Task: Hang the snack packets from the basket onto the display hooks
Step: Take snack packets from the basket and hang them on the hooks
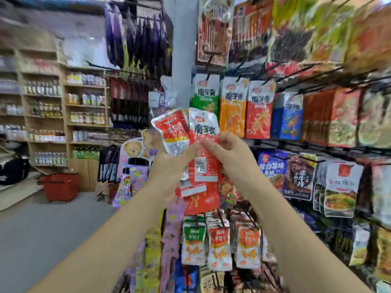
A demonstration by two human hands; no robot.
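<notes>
I hold a bunch of red-and-white snack packets (198, 149) up in front of the display rack. My left hand (169, 166) grips the bunch from below and behind. My right hand (226, 149) pinches the front packet near its middle with thumb and fingers. One packet (172, 130) fans out to the upper left. Just beyond, on the rack's hooks (208, 78), hang matching packets in green (204, 96), orange (232, 106) and red (259, 108). A red shopping basket (60, 187) stands on the floor far left.
The hook wall on the right is packed with hanging snack bags, above and below my hands. A grey pillar (182, 49) rises behind the packets. Wooden shelves of bottles (46, 115) line the left wall. Grey floor (42, 240) lies open at lower left.
</notes>
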